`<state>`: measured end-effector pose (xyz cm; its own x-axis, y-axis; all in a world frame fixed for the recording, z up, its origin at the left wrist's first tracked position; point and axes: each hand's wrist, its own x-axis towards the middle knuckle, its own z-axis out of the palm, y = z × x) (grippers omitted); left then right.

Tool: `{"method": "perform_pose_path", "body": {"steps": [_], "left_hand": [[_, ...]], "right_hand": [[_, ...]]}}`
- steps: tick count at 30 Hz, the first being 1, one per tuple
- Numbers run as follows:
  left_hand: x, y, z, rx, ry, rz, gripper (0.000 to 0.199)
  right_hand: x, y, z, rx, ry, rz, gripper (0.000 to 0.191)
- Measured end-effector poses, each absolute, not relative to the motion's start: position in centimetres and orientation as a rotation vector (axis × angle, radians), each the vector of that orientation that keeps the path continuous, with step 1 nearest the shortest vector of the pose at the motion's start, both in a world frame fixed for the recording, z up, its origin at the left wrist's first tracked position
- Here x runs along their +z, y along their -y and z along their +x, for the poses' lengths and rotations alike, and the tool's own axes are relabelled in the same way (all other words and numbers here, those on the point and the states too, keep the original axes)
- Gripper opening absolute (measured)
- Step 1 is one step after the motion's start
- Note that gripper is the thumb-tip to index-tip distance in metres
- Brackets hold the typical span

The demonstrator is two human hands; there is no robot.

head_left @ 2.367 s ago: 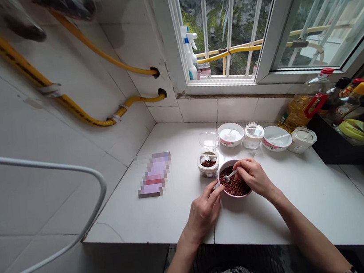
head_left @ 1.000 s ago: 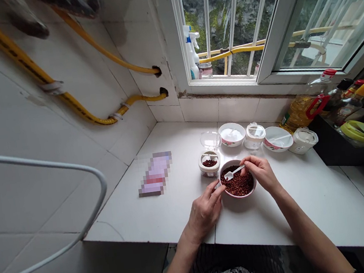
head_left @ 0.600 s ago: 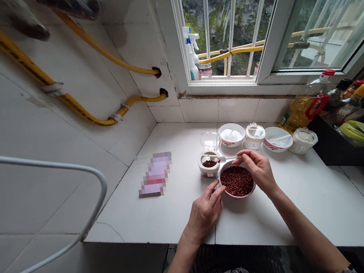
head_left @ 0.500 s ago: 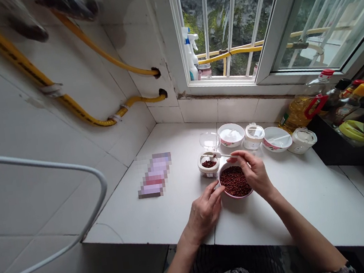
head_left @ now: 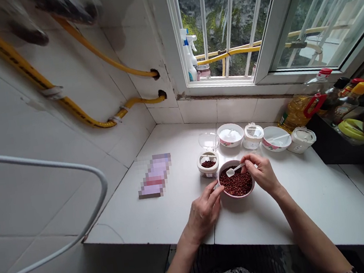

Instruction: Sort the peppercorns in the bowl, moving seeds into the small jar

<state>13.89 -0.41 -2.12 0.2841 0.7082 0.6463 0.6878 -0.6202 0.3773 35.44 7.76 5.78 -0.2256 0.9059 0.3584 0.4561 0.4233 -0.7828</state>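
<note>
A small white spoon [head_left: 231, 172] is pinched in my right hand [head_left: 261, 171], its scoop end just over the dark red peppercorns [head_left: 238, 183] in a bowl [head_left: 242, 196]. No load shows on the scoop. The fingertips of my left hand [head_left: 203, 212] rest against the left rim of this bowl, holding it steady; the thumb is hidden. Behind the bowl's left edge stands a seasoning jar [head_left: 208, 170] with its clear lid [head_left: 208, 141] flipped up. Some of the same dark red peppercorns [head_left: 208, 164] lie in the jar.
Along the back stand a bowl of white powder [head_left: 230, 136], a lidded jar [head_left: 253, 136], another bowl with a white spoon [head_left: 276, 139] and a second lidded jar [head_left: 302, 140]. An oil bottle [head_left: 302, 109] is at the right. A blurred purple packet [head_left: 156, 175] lies left on the counter [head_left: 126, 220].
My right hand has drawn the spoon from above the jar's mouth back to the right and down over the peppercorn bowl. My left hand has stayed at the bowl.
</note>
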Motion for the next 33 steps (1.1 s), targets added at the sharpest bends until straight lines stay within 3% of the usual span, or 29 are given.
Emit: {"method": "perform_pose_path", "body": {"steps": [5,15,33], "left_hand": [[-2.28,0.35,13.88,1.289,-1.367,2.504,0.045],[-2.28,0.32,13.94,1.286,-1.37,2.506,0.046],[-2.22,0.36,13.95,1.268,-1.366,2.504,0.044]], "right_hand": [[5.06,-7.8,34.96,0.688,1.977,-1.164,0.021],[5.16,-7.75,35.44,1.118,1.677,-1.184,0.018],[5.23,-7.84,35.39,1.176,1.591,-1.172,0.02]]}}
